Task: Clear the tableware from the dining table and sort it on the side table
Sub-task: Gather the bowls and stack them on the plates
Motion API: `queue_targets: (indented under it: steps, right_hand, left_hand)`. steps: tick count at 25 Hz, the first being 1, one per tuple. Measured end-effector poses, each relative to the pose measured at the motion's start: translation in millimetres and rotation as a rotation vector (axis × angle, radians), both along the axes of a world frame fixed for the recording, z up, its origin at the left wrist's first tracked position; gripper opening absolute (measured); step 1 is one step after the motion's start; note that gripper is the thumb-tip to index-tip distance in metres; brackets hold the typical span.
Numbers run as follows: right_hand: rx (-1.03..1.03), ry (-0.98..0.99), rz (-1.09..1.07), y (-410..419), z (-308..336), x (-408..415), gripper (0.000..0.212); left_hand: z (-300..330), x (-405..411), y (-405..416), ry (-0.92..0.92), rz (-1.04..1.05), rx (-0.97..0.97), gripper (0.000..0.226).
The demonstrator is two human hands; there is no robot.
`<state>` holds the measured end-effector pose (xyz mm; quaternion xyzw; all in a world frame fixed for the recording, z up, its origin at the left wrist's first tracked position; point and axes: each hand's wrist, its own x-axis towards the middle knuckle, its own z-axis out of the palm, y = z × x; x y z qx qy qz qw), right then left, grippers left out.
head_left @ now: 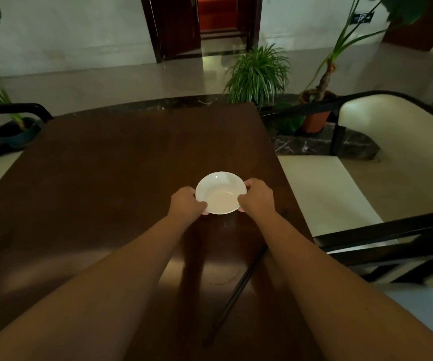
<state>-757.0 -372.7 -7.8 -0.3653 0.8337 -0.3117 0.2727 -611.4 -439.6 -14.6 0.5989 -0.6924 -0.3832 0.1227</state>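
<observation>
A small white bowl (220,192) is at the middle right of the dark brown wooden table (106,165). My left hand (186,201) grips its left rim with curled fingers and a thumb over the edge. My right hand (257,195) grips the right rim the same way. The bowl looks empty. A pair of dark chopsticks (238,290) lies on the table between my forearms, running from near the bowl toward me.
A cream-cushioned chair with a black frame (366,142) stands to the right of the table. Another black chair frame (14,109) is at the left. Potted plants (258,74) stand beyond the far edge, with a dark doorway (202,22) behind.
</observation>
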Motion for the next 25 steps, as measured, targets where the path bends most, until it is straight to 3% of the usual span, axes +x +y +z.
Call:
queue_targets:
  steps: [7,14,20,25]
  right_hand:
    - [-0.083,-0.130,-0.047,33,26,34,0.038]
    - [-0.228,-0.468,-0.016,130,100,142,0.038]
    - [-0.238,-0.473,0.106,261,142,268,0.036]
    - [-0.223,-0.505,0.079,349,133,333,0.034]
  left_hand:
    - [43,42,34,0.076,0.050,0.020,0.032]
    - [143,178,134,0.270,0.061,0.015,0.022]
    - [195,321,267,0.316,0.065,0.052,0.016]
    - [179,385,355,0.317,0.086,0.112,0.010]
